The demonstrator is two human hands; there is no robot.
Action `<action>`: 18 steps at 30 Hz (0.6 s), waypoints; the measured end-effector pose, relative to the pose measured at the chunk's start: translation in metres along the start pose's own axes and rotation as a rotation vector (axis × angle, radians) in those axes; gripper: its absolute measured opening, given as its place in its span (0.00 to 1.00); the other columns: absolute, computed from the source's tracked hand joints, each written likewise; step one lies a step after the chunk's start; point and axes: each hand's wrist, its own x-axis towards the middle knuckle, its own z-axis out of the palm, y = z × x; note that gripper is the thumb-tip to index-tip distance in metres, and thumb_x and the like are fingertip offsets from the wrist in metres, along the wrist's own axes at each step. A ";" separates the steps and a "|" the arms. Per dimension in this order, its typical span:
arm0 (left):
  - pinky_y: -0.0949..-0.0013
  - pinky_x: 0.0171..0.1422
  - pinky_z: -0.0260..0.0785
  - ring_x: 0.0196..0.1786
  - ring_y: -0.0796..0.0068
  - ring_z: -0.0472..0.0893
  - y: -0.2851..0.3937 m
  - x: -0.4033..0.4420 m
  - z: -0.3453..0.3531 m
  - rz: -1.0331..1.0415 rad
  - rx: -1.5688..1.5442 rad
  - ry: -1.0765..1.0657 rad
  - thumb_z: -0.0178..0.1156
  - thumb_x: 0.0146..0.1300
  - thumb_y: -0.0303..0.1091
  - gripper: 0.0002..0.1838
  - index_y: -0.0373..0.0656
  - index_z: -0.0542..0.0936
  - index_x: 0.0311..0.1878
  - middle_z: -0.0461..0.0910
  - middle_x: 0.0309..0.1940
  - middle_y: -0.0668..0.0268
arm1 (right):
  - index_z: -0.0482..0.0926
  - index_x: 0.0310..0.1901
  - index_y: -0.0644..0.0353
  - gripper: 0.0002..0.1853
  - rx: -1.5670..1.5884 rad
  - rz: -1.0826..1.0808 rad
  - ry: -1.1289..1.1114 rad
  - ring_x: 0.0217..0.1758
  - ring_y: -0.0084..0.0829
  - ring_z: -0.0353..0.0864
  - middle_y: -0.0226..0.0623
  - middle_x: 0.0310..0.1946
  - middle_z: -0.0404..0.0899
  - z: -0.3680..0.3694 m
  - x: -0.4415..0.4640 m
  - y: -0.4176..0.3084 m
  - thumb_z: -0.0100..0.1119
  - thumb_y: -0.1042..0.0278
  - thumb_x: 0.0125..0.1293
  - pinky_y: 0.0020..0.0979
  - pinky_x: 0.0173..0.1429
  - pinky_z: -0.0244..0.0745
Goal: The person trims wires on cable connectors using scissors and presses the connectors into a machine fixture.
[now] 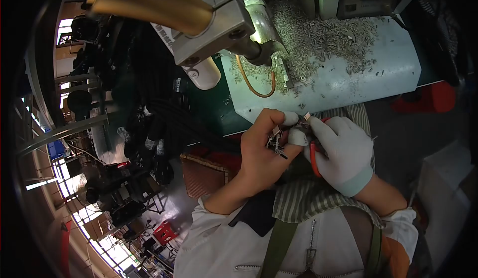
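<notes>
My left hand (266, 153) is bare apart from white covers on the thumb and index fingertips. Its fingers are closed around a small bunch of metal parts (277, 144), dark and silvery, with thin ends sticking out by the palm. My right hand (345, 151), in a white glove, grips a red-handled tool (313, 159); its jaws are hidden, so I cannot tell whether it is scissors or pliers. Both hands meet in front of my chest, where a small pale piece (306, 115) shows between the fingertips.
Above stands a bench machine with a gold cylinder (154, 6) and a bent copper-coloured tube (259, 95). Many tiny metal pieces (323, 39) cover part of the pale board (358, 89). Dark bundles (149, 109) hang at left; a red object (438, 98) is at right.
</notes>
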 end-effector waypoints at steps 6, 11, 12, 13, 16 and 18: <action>0.82 0.38 0.68 0.34 0.90 0.72 0.002 0.007 -0.008 -0.078 -0.121 -0.014 0.62 0.58 0.21 0.10 0.37 0.73 0.42 0.75 0.33 0.74 | 0.79 0.41 0.59 0.12 0.372 0.094 -0.168 0.20 0.33 0.75 0.33 0.19 0.74 -0.007 0.002 0.006 0.62 0.67 0.53 0.31 0.24 0.68; 0.82 0.38 0.66 0.34 0.90 0.72 -0.005 0.012 -0.024 -0.302 -0.394 -0.218 0.62 0.58 0.21 0.09 0.37 0.74 0.40 0.75 0.32 0.74 | 0.79 0.33 0.62 0.07 0.918 0.432 -0.465 0.14 0.31 0.72 0.38 0.15 0.73 -0.008 0.003 0.007 0.60 0.68 0.56 0.28 0.22 0.65; 0.82 0.38 0.66 0.34 0.90 0.72 -0.006 0.011 -0.025 -0.303 -0.394 -0.216 0.62 0.58 0.21 0.09 0.37 0.74 0.40 0.75 0.32 0.74 | 0.79 0.32 0.63 0.07 0.820 0.336 -0.424 0.14 0.28 0.70 0.37 0.15 0.71 -0.006 0.003 0.007 0.60 0.68 0.56 0.28 0.22 0.65; 0.82 0.35 0.65 0.31 0.90 0.72 -0.006 0.011 -0.024 -0.299 -0.368 -0.175 0.61 0.58 0.21 0.08 0.37 0.74 0.40 0.74 0.30 0.75 | 0.78 0.31 0.63 0.07 0.722 0.240 -0.381 0.14 0.25 0.68 0.37 0.14 0.69 -0.005 0.004 0.007 0.60 0.68 0.56 0.28 0.22 0.64; 0.82 0.30 0.61 0.26 0.90 0.68 -0.018 0.017 -0.043 -0.317 -0.350 -0.095 0.60 0.59 0.22 0.06 0.38 0.75 0.39 0.72 0.26 0.76 | 0.76 0.29 0.66 0.09 0.676 0.281 -0.331 0.15 0.20 0.64 0.36 0.13 0.66 -0.010 0.001 0.010 0.59 0.67 0.58 0.28 0.22 0.63; 0.81 0.24 0.52 0.20 0.90 0.62 -0.024 0.028 -0.052 -0.335 -0.390 -0.018 0.58 0.60 0.24 0.03 0.39 0.74 0.37 0.67 0.22 0.78 | 0.75 0.28 0.66 0.10 0.626 0.351 -0.303 0.15 0.19 0.67 0.36 0.13 0.66 -0.014 0.007 0.021 0.58 0.67 0.59 0.28 0.23 0.64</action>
